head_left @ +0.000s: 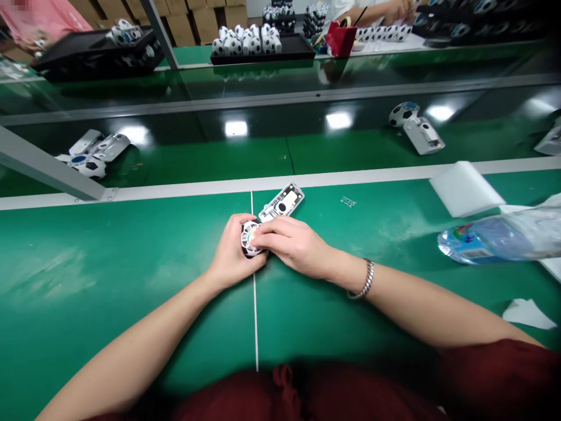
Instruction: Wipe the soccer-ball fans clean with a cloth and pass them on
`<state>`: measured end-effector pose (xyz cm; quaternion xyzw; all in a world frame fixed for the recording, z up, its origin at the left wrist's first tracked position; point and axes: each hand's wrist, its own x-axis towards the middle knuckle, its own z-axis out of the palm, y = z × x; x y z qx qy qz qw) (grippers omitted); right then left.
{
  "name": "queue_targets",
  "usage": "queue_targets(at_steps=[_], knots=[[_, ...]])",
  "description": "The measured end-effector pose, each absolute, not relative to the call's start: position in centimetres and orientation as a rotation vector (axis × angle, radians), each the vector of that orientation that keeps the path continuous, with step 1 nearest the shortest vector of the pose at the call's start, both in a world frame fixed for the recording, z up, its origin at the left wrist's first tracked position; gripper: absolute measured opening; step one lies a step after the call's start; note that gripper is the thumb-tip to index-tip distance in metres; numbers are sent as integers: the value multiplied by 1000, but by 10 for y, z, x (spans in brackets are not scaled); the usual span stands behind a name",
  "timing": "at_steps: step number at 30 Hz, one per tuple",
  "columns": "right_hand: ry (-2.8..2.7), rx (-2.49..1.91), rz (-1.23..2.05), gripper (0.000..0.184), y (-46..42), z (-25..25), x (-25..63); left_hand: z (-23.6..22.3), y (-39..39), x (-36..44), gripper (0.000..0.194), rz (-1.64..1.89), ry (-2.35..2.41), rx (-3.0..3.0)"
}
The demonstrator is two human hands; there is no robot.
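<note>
My left hand point(236, 254) is wrapped round a round black-and-white part point(246, 238) with a spoked, grille-like face. The fingers of my right hand point(295, 242) are pinched together on the middle of that face; whatever they may hold there is hidden. A flat, clear-edged casing point(287, 199) with a white panel and a dark round spot sticks out beyond my fingers, on the far right side of the round part. Whether the two are joined, I cannot tell. Both hands are low over the green bench point(144, 292).
A plastic bottle point(495, 237), a white foam block point(467, 188) and a paper scrap point(529, 314) lie to the right. Football-patterned devices point(423, 131) sit on the green belt point(263, 153) beyond the white rail. Loaded black trays point(289, 54) and co-workers' arms point(385, 11) are farther back.
</note>
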<state>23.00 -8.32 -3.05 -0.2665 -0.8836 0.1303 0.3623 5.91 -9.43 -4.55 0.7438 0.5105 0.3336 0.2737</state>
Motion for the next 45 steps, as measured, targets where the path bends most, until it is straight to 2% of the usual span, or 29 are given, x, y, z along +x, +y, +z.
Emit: queue_targets(at_steps=[8, 15, 21, 24, 26, 29, 32, 35, 38, 40, 43, 45], knots=[[-2015, -794, 402, 18, -79, -14, 256, -43, -92, 58, 54, 906, 1368, 1883], [-2032, -731, 510, 17, -81, -17, 236, -45, -91, 57, 54, 904, 1360, 1920], [-2290, -596, 287, 22, -74, -30, 227, -43, -95, 57, 54, 893, 1362, 1928], [-2190, -637, 263, 18, -69, -22, 241, -37, -86, 48, 54, 776, 1350, 1882], [-2034, -714, 296, 16, -65, -13, 250, -31, -65, 39, 56, 639, 1329, 1948], [-1879, -804, 331, 13, -60, -2, 258, -14, -8, 29, 61, 389, 1259, 2355], [-1859, -797, 363, 13, -57, -1, 258, 1, 58, 35, 50, 80, 1151, 2830], [-1873, -798, 405, 14, -55, -8, 256, 1, 110, 61, 38, -42, 1206, 3032], [-1868, -873, 450, 14, -49, -20, 259, -12, 138, 88, 43, 24, 1383, 3008], [-1839, -956, 492, 14, -44, -28, 263, -17, 144, 93, 56, 100, 1513, 2950], [-1757, -1067, 573, 13, -37, -36, 268, -11, 139, 60, 74, 260, 1751, 2822], [-1703, -1096, 635, 13, -35, -38, 267, 0, 131, 15, 69, 391, 2030, 2628]])
